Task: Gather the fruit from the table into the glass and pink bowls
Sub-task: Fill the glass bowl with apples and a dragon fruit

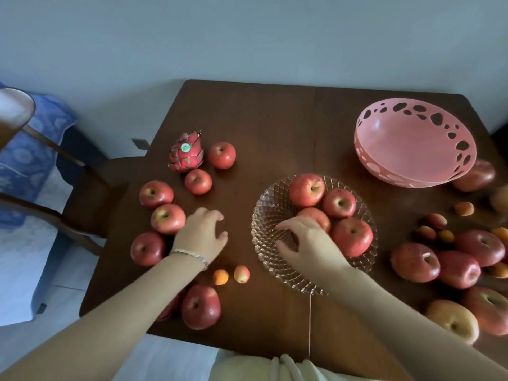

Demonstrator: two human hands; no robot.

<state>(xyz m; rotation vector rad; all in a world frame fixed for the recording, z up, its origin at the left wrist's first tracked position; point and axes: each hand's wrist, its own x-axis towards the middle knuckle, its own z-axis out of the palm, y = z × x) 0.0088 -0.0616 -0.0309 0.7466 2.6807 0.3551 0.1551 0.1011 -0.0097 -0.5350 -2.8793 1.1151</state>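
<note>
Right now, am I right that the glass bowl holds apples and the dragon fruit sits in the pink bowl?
Not quite: the head view shows the dragon fruit on the table, far left, not in the pink bowl, which holds nothing visible. The glass bowl does hold apples.

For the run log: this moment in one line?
glass bowl: four apples; pink bowl: empty; right hand: over glass bowl; left hand: open

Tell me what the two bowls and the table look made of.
Glass bowl: clear pressed or cut glass, see-through with diamond facets. Pink bowl: probably plastic, smooth matte, oval cut-outs near the rim. Table: dark wood or veneer, low sheen.
</note>
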